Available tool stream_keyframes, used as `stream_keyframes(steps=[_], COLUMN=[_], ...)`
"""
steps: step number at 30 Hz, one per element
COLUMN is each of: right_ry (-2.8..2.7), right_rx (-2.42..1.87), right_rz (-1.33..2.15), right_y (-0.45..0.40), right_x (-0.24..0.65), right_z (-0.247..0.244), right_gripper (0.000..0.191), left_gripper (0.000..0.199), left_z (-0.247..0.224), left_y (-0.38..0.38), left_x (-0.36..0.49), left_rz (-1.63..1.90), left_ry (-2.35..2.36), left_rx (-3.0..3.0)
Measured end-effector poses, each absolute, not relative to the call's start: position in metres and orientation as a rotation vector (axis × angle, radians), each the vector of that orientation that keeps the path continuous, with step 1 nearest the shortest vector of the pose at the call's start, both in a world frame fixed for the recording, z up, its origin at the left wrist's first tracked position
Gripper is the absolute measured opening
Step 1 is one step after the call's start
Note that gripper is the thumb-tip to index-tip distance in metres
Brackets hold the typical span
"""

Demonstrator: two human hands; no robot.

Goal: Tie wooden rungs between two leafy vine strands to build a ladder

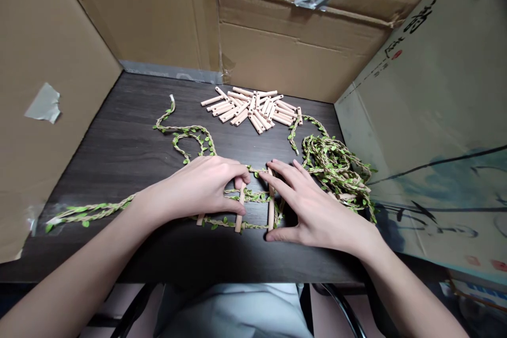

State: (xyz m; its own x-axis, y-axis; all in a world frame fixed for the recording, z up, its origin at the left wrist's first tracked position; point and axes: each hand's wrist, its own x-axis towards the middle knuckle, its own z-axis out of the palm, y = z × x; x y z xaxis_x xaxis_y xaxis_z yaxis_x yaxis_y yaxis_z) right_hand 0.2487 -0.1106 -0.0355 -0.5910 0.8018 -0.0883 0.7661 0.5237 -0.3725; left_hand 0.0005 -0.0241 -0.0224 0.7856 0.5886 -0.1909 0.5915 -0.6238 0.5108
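My left hand (209,185) holds a pale wooden rod (239,222) between thumb and curled fingers. To its right, my right hand (309,200) spans another wooden rod (271,206), with fingertips at its far end and the thumb at its near end. Leafy braided twine (255,226) runs between the two rods near their ends, forming a small ladder. More leafy twine crosses between them midway. Part of a third rod (200,219) shows beneath my left hand. Twine under both palms is hidden.
Several loose wooden rods (253,108) with drilled ends lie piled at the back. A tangled heap of leafy twine (340,169) sits right. Twine strands (95,212) are taped down at left. Cardboard walls (293,58) enclose the dark table (130,111) on three sides.
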Motion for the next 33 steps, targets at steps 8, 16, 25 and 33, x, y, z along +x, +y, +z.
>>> stream_keyframes(steps=[8, 16, 25, 33], right_ry=[-2.658, -2.644, -2.542, -2.455], right_rx=[-1.405, -1.396, -1.379, -1.311], right_rz=[0.575, 0.580, 0.607, 0.697], right_y=[-0.111, -0.111, -0.101, -0.082], right_x=[0.247, 0.247, 0.250, 0.247], right_z=[-0.031, -0.030, -0.042, -0.050], right_gripper=[0.106, 0.108, 0.106, 0.115], left_gripper=[0.038, 0.042, 0.043, 0.050], left_z=[-0.022, -0.026, -0.027, -0.028], left_y=[-0.023, -0.022, -0.017, -0.003], left_x=[0.000, -0.001, -0.005, -0.011], left_rz=[-0.043, -0.053, -0.023, 0.063], left_ry=[0.886, 0.907, 0.920, 0.972], left_rx=[2.420, 2.410, 2.394, 2.369])
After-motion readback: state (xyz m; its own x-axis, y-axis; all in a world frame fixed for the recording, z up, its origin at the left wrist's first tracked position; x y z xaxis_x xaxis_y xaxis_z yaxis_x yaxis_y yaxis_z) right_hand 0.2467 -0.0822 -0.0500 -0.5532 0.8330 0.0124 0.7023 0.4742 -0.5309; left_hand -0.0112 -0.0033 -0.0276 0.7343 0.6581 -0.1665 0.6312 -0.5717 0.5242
